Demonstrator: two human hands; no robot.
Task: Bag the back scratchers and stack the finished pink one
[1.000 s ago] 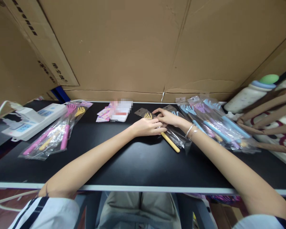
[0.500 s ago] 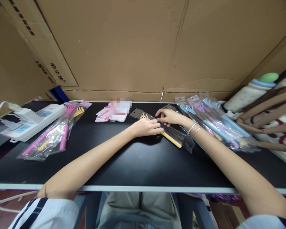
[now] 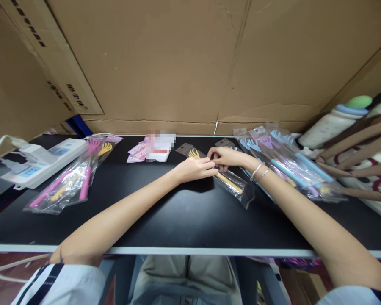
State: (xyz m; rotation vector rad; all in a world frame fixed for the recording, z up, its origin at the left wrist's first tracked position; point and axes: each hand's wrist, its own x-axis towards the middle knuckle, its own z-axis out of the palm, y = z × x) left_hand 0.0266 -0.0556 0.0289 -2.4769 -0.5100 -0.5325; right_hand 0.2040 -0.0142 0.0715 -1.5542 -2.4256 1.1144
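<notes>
A yellow claw-headed stick (image 3: 230,183) lies slanted at the middle of the black table, its handle now inside a clear plastic bag (image 3: 248,195). My left hand (image 3: 197,169) is closed over the stick just below its claw and covers that stretch of it. Touching the left fingertips, my right hand (image 3: 224,158) pinches at the bag and stick; the exact grip is partly hidden. Beside my right wrist, another bagged blue stick (image 3: 246,173) runs partly under the forearm.
Bagged pink and yellow sticks (image 3: 85,178) and a white power strip (image 3: 34,169) are at left. Pink cards (image 3: 137,151) lie behind my left hand. Bagged blue and purple sticks (image 3: 288,171), a white bottle (image 3: 330,127) and a patterned bag (image 3: 377,169) stand or lie at right.
The clear bag has shifted so that it covers the yellow handle, which lay bare over it before. My right hand has moved slightly down and closed in against my left fingertips.
</notes>
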